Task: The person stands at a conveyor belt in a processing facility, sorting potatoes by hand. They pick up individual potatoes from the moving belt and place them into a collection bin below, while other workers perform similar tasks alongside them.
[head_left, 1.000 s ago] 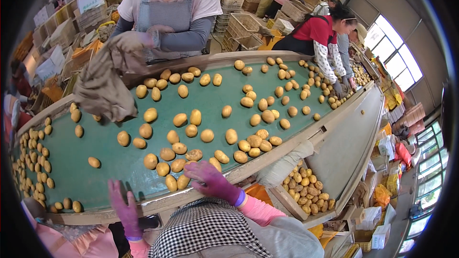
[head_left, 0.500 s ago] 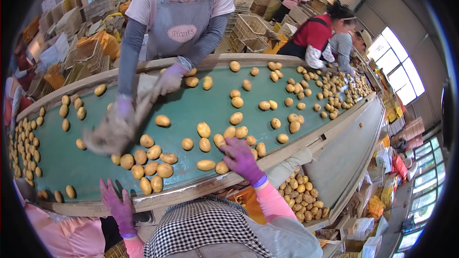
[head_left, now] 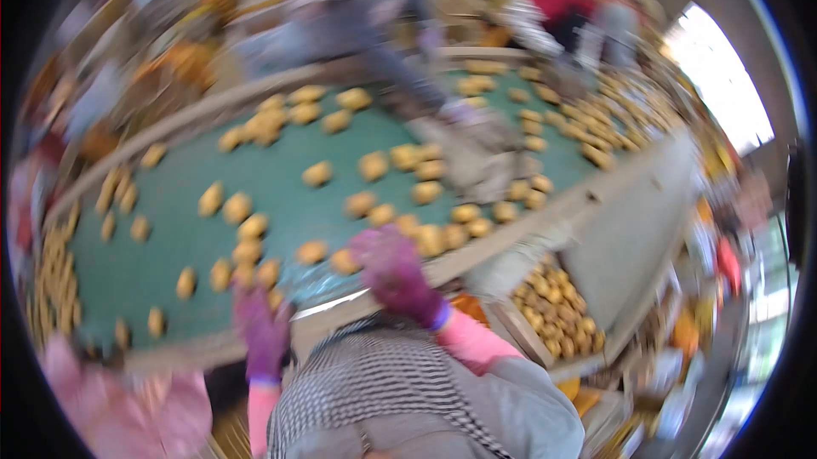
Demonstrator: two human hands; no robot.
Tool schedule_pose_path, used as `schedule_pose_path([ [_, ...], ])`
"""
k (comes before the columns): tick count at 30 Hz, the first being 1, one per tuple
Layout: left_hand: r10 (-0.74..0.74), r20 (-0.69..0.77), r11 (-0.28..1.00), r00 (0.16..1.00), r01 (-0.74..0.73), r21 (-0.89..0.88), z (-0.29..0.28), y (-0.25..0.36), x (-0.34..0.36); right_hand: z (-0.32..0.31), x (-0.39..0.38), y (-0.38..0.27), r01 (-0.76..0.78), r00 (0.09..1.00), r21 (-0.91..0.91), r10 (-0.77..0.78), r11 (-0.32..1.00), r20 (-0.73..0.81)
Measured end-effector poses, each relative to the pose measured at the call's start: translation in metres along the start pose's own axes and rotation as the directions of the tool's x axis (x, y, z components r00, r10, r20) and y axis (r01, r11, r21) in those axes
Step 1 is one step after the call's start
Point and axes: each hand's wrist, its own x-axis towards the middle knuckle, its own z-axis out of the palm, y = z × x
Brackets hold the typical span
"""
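Observation:
Potatoes (head_left: 373, 165) are spread over the green conveyor belt (head_left: 145, 263). My purple-gloved left hand (head_left: 262, 323) is at the near rim beside a few potatoes, fingers apart. My purple-gloved right hand (head_left: 387, 267) reaches over the rim to potatoes; motion blur hides whether its fingers grip one. A co-worker's gloved hand (head_left: 464, 114) is on a brownish cloth (head_left: 472, 165) lying across the belt among potatoes.
Co-workers lean over the belt's far side (head_left: 570, 21), and a pink-clad person (head_left: 128, 399) is at my left. A grey chute (head_left: 630, 212) and a bin of potatoes (head_left: 553, 306) adjoin the near right. Crates and sacks crowd the background.
The view has swung and blurred. The co-worker's cloth has moved from the left of the belt to centre right. My left hand has risen toward the potatoes and moved right.

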Motion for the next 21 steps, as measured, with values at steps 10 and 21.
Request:
schedule_pose_path([
  [10, 0.142, -0.074, 0.990, 0.987, -0.141, 0.014, -0.013, -0.005, -0.035, 0.034, -0.029, -0.007, -0.058, 0.998, 0.097, 0.057, 0.994, 0.009],
  [21, -0.270, -0.349, 0.962, 0.897, 0.268, -0.053, -0.056, -0.073, -0.035, 0.019, -0.041, 0.014, 0.011, 1.000, 0.118, -0.011, 0.993, -0.002],
])
